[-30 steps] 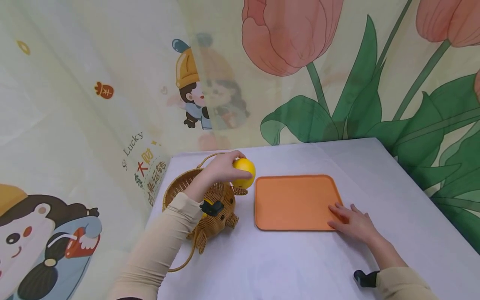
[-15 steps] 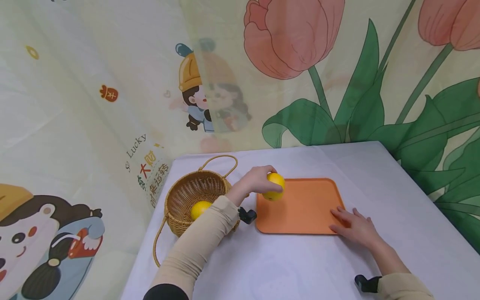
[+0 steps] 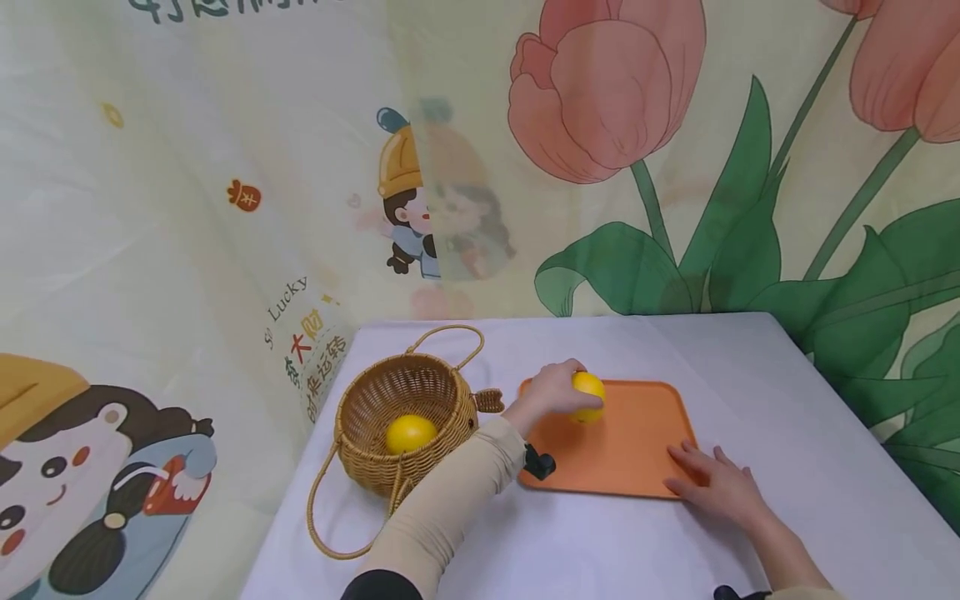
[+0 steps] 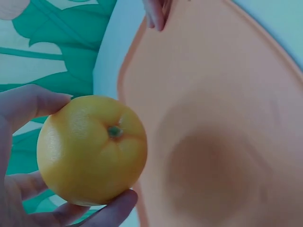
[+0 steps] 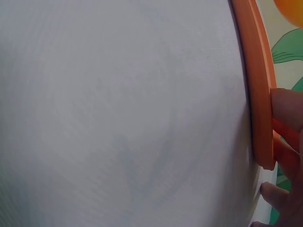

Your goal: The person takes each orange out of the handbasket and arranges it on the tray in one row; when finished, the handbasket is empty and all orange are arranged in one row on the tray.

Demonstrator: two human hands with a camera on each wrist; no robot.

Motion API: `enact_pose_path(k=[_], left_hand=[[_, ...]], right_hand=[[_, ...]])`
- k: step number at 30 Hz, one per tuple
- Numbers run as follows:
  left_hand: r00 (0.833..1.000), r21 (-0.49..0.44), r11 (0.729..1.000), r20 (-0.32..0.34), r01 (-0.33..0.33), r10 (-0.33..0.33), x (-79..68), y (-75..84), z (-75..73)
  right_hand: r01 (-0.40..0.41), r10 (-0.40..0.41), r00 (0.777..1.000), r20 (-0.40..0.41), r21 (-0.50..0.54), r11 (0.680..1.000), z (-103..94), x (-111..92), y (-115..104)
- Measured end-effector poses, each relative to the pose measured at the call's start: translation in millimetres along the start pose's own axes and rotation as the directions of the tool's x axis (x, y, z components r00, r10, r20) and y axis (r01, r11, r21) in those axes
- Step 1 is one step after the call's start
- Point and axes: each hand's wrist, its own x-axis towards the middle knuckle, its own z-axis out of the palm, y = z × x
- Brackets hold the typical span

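Note:
My left hand (image 3: 553, 392) grips a round yellow-skinned orange (image 4: 90, 151), thumb on one side and fingertips on the other. Its green stem end shows in the left wrist view. The fruit is held above the left half of an orange rectangular tray (image 3: 637, 450), and a round shadow falls on the tray below it. My right hand (image 3: 716, 483) rests at the tray's near right corner, fingers loosely spread. In the right wrist view, its thumb and fingers (image 5: 286, 106) touch the tray's rim.
A woven wicker basket (image 3: 367, 467) with looped handles stands left of the tray. Inside it lies another yellow fruit (image 3: 411, 434). A white cloth covers the table (image 3: 585, 550), and a printed curtain (image 3: 465, 208) hangs behind it.
My left hand has carried the orange from over the basket to the right, over the tray, and lower. The right hand stays at the tray's corner. The head view has tilted slightly up.

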Motion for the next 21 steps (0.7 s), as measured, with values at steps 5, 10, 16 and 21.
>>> enact_pose_path(k=[5, 10, 16, 21], left_hand=[[0.999, -0.05, 0.998, -0.006, 0.04, -0.04, 4.9, -1.1, 19.4], [0.994, -0.101, 0.988, 0.003, 0.113, -0.113, 10.7, -2.5, 36.8], [0.986, -0.166, 0.973, -0.021, 0.158, -0.164, 16.5, 0.7, 50.7], [0.99, -0.195, 0.975, -0.063, 0.111, -0.125, 20.3, 4.2, 62.7]], right_hand=[[-0.045, 0.045, 0.999, 0.027, 0.0, 0.999, 2.6, -3, 2], [-0.085, 0.085, 0.996, 0.028, 0.007, 0.996, 2.0, -3, -1], [-0.083, 0.083, 0.996, 0.021, 0.006, 0.997, 1.4, 0, -6], [-0.085, 0.085, 0.996, 0.012, 0.007, 0.996, 4.7, 0, -5]])
